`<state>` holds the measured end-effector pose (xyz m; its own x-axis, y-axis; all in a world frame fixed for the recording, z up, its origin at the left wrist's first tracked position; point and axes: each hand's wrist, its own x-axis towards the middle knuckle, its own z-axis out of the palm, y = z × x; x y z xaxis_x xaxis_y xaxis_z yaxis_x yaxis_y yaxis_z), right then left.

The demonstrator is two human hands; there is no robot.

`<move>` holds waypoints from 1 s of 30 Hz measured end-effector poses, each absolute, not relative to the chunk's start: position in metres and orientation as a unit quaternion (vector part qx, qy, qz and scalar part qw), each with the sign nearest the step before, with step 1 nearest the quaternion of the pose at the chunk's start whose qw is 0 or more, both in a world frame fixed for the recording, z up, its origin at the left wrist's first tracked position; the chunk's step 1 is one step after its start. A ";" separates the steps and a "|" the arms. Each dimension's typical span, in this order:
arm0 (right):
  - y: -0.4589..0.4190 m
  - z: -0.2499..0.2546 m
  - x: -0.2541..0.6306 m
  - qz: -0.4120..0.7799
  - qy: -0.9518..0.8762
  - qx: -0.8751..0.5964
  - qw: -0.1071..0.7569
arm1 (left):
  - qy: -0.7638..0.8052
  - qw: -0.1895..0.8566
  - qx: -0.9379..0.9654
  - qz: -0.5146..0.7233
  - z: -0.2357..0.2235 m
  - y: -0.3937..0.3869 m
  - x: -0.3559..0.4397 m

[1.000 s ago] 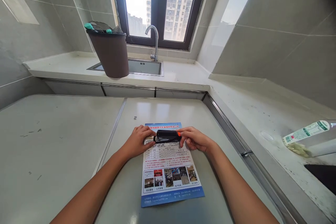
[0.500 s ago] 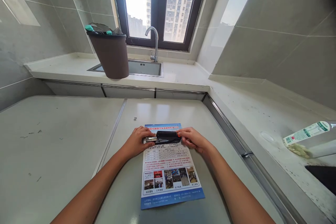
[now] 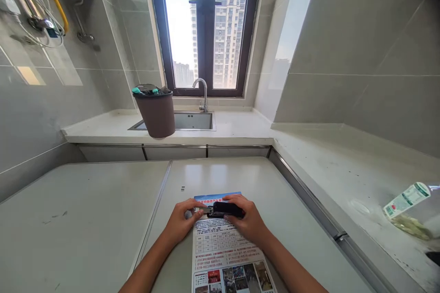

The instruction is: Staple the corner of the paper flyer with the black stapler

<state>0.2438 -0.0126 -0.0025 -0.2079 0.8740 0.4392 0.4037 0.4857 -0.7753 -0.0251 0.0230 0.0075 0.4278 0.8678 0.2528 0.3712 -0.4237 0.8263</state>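
A black stapler (image 3: pixel 228 209) lies sideways across the upper part of a printed flyer (image 3: pixel 220 238) with blue and red text and photos. My left hand (image 3: pixel 184 220) pinches the stapler's silver metal end between thumb and fingers. Around the black body at the other end, my right hand (image 3: pixel 248 219) is closed, fingers over the top and thumb on the near side. Above the flyer, small staple strips (image 3: pixel 183 188) sit on the white table (image 3: pixel 103 229).
Behind the table, a brown bin (image 3: pixel 156 114) stands on the counter (image 3: pixel 237 123) by a sink (image 3: pixel 197 121) with a faucet (image 3: pixel 205 96). A labelled bottle (image 3: pixel 407 201) lies on the right counter. A metal-edged gap (image 3: pixel 302 187) runs between table and counter.
The view has tilted up, so the scene sits lower. My right hand has shifted from the stapler's far right end to a fuller grip over its body; my left stays at the metal end.
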 end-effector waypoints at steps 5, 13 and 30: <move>-0.017 -0.009 0.239 0.243 -0.722 -0.472 0.444 | 0.412 0.452 0.696 0.376 -0.002 0.027 -0.026; -0.010 -0.010 0.232 -0.050 -0.815 -0.373 0.441 | 0.373 0.608 0.524 0.465 -0.011 0.030 -0.017; -0.018 0.009 0.228 -0.269 -0.803 -0.347 0.403 | 0.241 0.798 0.350 0.428 0.001 0.032 -0.022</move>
<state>0.2276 -0.0176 0.0091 -0.4351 0.3409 0.8334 0.7738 0.6147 0.1525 -0.0221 0.0316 0.0006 0.5164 0.8521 -0.0853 -0.5148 0.3885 0.7642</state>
